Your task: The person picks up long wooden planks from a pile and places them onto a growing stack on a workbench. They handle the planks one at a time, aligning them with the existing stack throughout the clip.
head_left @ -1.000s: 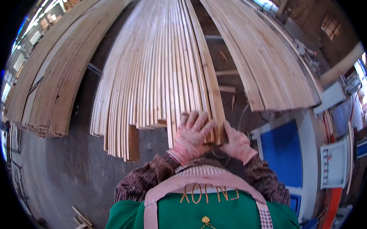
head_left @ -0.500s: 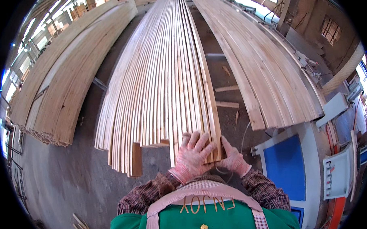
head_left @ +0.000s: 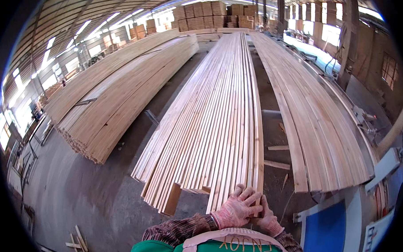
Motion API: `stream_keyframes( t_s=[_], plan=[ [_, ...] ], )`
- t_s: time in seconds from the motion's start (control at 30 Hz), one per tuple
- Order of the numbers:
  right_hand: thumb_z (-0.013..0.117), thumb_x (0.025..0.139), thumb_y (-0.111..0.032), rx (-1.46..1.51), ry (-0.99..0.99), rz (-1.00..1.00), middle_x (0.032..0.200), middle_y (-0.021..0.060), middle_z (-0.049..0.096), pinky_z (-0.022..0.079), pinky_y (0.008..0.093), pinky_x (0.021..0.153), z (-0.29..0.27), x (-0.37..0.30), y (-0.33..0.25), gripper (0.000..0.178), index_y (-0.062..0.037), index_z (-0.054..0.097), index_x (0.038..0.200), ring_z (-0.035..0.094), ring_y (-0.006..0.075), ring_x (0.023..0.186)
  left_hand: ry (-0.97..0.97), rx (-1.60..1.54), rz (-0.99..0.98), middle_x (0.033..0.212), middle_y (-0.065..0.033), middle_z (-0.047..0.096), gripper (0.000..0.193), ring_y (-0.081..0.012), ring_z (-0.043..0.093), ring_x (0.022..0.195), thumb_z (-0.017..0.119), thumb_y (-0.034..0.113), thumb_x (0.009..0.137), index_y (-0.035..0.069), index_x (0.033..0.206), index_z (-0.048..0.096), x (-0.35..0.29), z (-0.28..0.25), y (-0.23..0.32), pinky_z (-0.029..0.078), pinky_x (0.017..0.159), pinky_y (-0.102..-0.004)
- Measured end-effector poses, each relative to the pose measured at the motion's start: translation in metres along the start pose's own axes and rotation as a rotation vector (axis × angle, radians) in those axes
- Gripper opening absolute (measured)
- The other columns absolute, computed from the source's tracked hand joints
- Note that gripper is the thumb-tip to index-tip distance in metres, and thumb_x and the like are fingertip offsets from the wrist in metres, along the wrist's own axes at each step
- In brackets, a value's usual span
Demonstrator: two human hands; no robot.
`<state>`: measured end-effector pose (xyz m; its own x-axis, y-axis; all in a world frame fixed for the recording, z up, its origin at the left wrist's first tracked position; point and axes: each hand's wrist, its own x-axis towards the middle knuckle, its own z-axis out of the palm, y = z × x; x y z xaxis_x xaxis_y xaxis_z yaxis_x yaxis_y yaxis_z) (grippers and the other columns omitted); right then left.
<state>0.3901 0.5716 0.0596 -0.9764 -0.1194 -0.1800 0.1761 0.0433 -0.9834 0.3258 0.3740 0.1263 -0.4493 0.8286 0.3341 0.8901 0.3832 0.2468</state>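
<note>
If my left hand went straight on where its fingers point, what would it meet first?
Most likely the middle stack's boards: your left hand appears to rest on their near ends, though depth is unclear.

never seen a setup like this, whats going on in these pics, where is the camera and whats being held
There's no robot here: a person is working with their own gloved hands. The camera is worn on their head and looks down; its fisheye lens bends straight edges, so the long boards appear curved.

In front lies a middle stack of boards, with a left stack and a right stack on either side. A few loose wood strips lie on the floor.

The left hand rests, fingers spread, over the near board ends at the middle stack's right side. The right hand is at its outer edge, partly hidden, so its grip is unclear.
</note>
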Motion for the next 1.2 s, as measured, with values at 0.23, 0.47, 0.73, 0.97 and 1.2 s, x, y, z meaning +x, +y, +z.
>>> stream_keyframes(
  t_s=[0.23, 0.47, 0.73, 0.97, 1.2],
  plan=[
    [0.065, 0.096, -0.028, 0.683, 0.141, 0.026, 0.123, 0.0136, 0.067, 0.056, 0.0529, 0.094, -0.074, 0.009, 0.055, 0.058, -0.0080, 0.047, 0.147, 0.066, 0.0314, 0.108, 0.109, -0.027, 0.013, 0.143, -0.0123, 0.052, 0.042, -0.0351, 0.046, 0.136, 0.081, 0.047, 0.075, 0.024, 0.109, 0.071, -0.001, 0.007, -0.002, 0.033, 0.114, -0.0624],
    [0.050, 0.105, -0.044, 0.986, 0.428, -0.124, 0.106, 0.0127, 0.071, 0.059, 0.0504, 0.075, -0.134, 0.054, 0.032, 0.043, -0.0126, 0.057, 0.133, 0.069, 0.0309, 0.089, 0.145, -0.059, 0.016, 0.142, -0.0113, 0.052, 0.040, -0.0331, 0.047, 0.135, 0.080, 0.046, 0.074, 0.023, 0.106, 0.071, 0.001, 0.005, -0.001, 0.032, 0.114, -0.0604],
    [0.053, 0.107, -0.031, 0.641, 0.528, -0.187, 0.095, 0.0135, 0.072, 0.059, 0.0394, 0.070, -0.089, 0.052, 0.005, 0.034, -0.0061, 0.057, 0.129, 0.070, 0.0249, 0.079, 0.214, -0.096, 0.007, 0.137, -0.0089, 0.054, 0.036, -0.0324, 0.048, 0.132, 0.082, 0.039, 0.068, 0.023, 0.099, 0.070, -0.003, 0.006, 0.001, 0.032, 0.113, -0.0610],
    [0.082, 0.089, -0.035, -0.596, 0.707, -0.070, 0.091, 0.0146, 0.076, 0.058, 0.0404, 0.065, -0.019, 0.040, 0.053, 0.034, -0.0022, 0.074, 0.095, 0.075, 0.0264, 0.081, 0.179, -0.068, -0.019, 0.133, -0.0076, 0.056, 0.032, -0.0320, 0.050, 0.129, 0.080, 0.038, 0.069, 0.023, 0.094, 0.066, 0.002, 0.007, 0.004, 0.036, 0.110, -0.0598],
    [0.078, 0.085, -0.038, -0.807, 0.489, -0.017, 0.093, 0.0156, 0.075, 0.060, 0.0455, 0.080, -0.023, -0.021, 0.019, 0.045, -0.0053, 0.069, 0.114, 0.076, 0.0352, 0.090, 0.158, -0.048, -0.010, 0.131, -0.0074, 0.054, 0.033, -0.0305, 0.050, 0.127, 0.080, 0.039, 0.073, 0.026, 0.099, 0.067, 0.005, -0.004, 0.006, 0.036, 0.110, -0.0609]
  ],
)
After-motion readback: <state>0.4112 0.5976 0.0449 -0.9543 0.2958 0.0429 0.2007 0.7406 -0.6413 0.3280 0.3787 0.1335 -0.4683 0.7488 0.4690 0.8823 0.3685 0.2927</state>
